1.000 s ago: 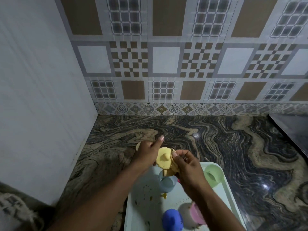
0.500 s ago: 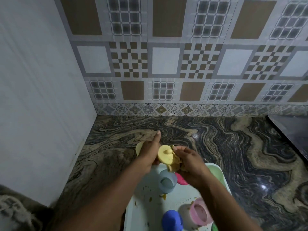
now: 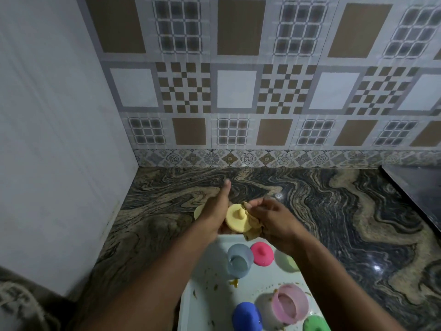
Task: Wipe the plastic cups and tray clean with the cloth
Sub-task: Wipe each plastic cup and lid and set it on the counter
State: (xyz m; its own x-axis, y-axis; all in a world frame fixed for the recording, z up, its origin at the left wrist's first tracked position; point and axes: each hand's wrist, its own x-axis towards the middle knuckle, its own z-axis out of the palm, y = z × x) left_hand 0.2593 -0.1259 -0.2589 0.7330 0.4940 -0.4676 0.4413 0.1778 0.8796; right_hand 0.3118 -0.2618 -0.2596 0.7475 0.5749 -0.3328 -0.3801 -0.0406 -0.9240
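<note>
Yellow lid (image 3: 238, 219) sits gripped in the left hand (image 3: 216, 211); the right hand (image 3: 274, 222) clamps the cloth (image 3: 252, 224) against its edge

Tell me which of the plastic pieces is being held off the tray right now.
The yellow piece, held by the left hand while the right hand presses the cloth to it. The blue, pink and green ones sit on the tray.
</note>
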